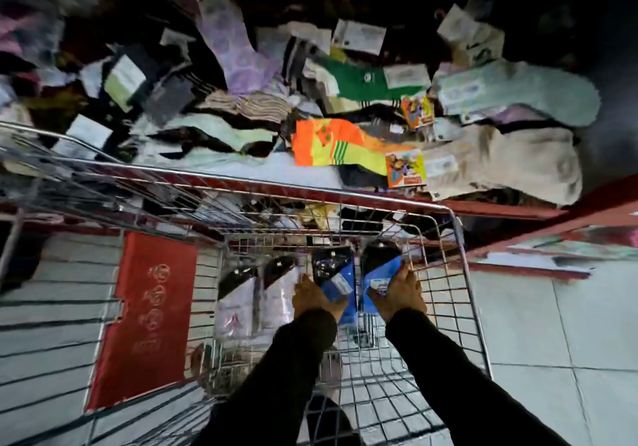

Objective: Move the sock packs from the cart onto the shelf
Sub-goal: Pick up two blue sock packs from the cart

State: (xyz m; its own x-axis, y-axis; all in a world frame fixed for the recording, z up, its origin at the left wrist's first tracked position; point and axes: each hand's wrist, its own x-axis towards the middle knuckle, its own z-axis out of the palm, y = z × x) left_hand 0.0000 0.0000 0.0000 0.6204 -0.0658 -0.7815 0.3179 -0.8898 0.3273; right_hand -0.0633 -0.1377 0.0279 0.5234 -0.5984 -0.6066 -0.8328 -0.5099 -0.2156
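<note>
Sock packs: two blue-and-black [336, 278] [381, 266] in wire cart [462, 293], each gripped; left hand [316, 299] and right hand [400, 293] closed on one apiece. Two white packs [238, 300] wait alongside. Pickup step. Next: lift clear of rim, carry forward to cluttered shelf [500, 209].

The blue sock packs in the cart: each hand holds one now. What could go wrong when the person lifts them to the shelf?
1. The left hand and right hand grip the blue sock packs only at their lower ends, so the glossy packs might slip.
2. The cart has high wire walls; a pack may catch on them.
3. The shelf is already heaped with loose socks, so new packs could slide off.
</note>
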